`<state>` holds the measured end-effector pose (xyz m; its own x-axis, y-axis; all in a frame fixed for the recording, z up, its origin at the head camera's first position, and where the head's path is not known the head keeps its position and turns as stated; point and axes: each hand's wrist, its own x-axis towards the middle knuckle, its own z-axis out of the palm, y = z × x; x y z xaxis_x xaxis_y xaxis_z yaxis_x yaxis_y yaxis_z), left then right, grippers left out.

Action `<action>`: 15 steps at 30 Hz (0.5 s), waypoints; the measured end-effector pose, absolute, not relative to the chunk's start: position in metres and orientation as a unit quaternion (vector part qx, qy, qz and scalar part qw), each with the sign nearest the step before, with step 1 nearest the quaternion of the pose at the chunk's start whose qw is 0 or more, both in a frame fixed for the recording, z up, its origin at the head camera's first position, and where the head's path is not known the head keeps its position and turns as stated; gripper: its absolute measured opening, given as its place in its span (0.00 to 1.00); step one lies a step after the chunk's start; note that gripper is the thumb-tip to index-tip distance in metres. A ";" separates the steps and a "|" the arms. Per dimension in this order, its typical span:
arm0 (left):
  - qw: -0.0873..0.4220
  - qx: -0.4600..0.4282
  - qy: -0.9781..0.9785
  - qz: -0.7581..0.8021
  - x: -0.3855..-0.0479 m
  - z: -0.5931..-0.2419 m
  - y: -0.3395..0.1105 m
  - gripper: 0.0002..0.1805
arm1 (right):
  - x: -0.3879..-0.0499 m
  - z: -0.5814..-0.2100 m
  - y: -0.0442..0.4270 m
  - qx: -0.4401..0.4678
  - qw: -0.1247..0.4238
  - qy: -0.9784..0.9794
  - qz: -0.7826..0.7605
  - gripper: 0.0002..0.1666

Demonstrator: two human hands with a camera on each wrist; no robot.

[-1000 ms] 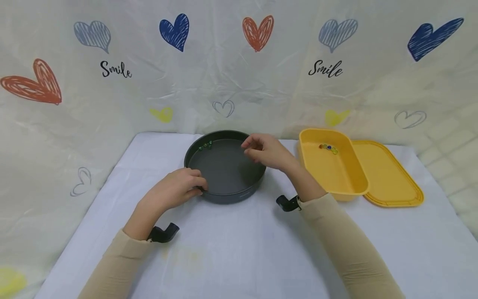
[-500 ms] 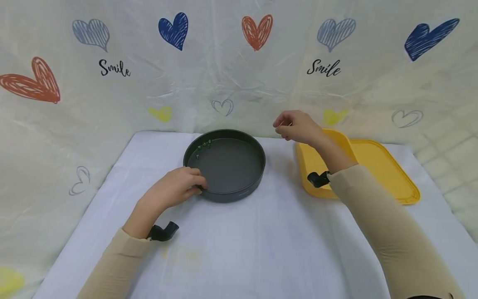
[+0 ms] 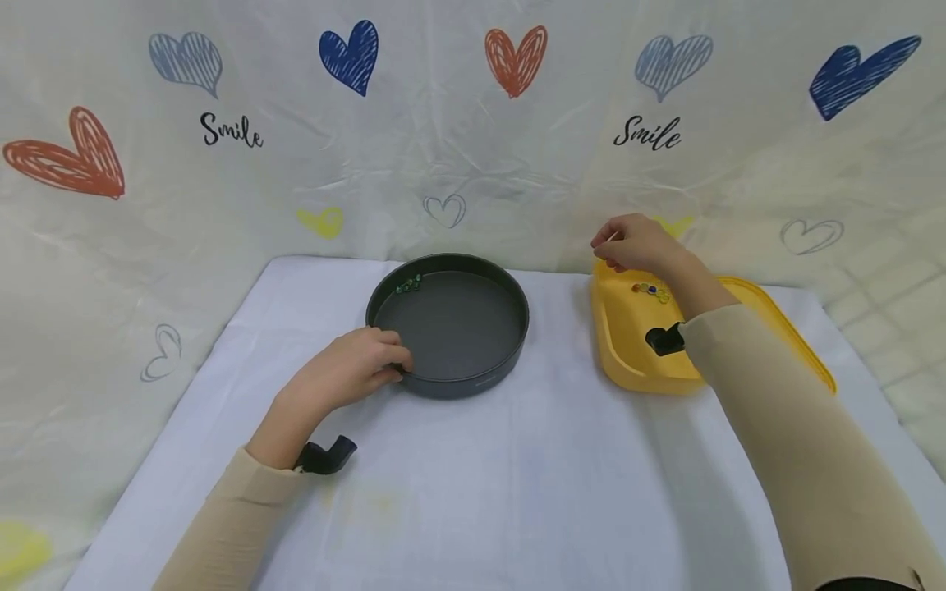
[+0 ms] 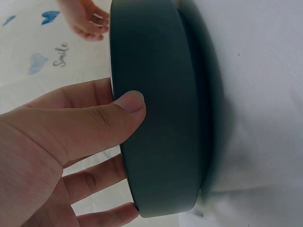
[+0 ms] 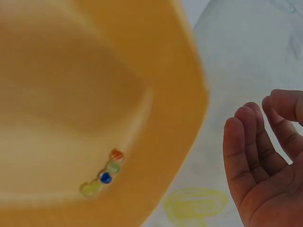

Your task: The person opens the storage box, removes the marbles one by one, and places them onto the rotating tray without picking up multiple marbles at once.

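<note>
A round dark grey pan [image 3: 466, 328] stands at the back middle of the table. My left hand [image 3: 362, 361] grips its near left rim; in the left wrist view the thumb [image 4: 131, 101] presses the outer wall while the other fingers reach behind the rim. Several green marbles [image 3: 409, 284] lie against the pan's far left inner wall. My right hand [image 3: 637, 244] hovers over the far edge of a yellow box [image 3: 628, 341], fingers loosely bent and thumb near the index finger, with nothing visible between them. Several coloured marbles [image 5: 105, 178] sit in a corner of the box.
Partly under the box and behind the right sleeve lies a yellow lid [image 3: 769, 305]. A white cloth [image 3: 458, 484] covers the table. Behind it hangs a pale sheet [image 3: 562, 156] printed with hearts.
My right hand has moved right, from above the pan to above the yellow box. One green marble seen apart half a second ago is now by the others. The left hand has stayed put.
</note>
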<state>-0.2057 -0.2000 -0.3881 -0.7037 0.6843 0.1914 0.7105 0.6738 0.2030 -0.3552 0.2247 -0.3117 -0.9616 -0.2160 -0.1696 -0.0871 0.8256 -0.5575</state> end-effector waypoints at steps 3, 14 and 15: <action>0.050 -0.382 -0.914 -0.131 -0.206 -0.387 -0.200 0.12 | -0.359 -0.315 0.234 -0.068 0.119 0.949 -0.285 0.18; 0.053 -0.386 -0.911 -0.133 -0.205 -0.388 -0.199 0.12 | -0.364 -0.328 0.268 -0.048 0.175 0.944 -0.276 0.23; 0.054 -0.386 -0.911 -0.133 -0.205 -0.388 -0.199 0.12 | -0.364 -0.331 0.270 -0.048 0.183 0.942 -0.276 0.24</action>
<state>-0.2053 -0.1990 -0.3877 -0.6962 0.6893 0.2005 0.7179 0.6667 0.2003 -0.3643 0.2702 -0.3305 -0.9284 -0.1917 -0.3183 0.0100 0.8435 -0.5370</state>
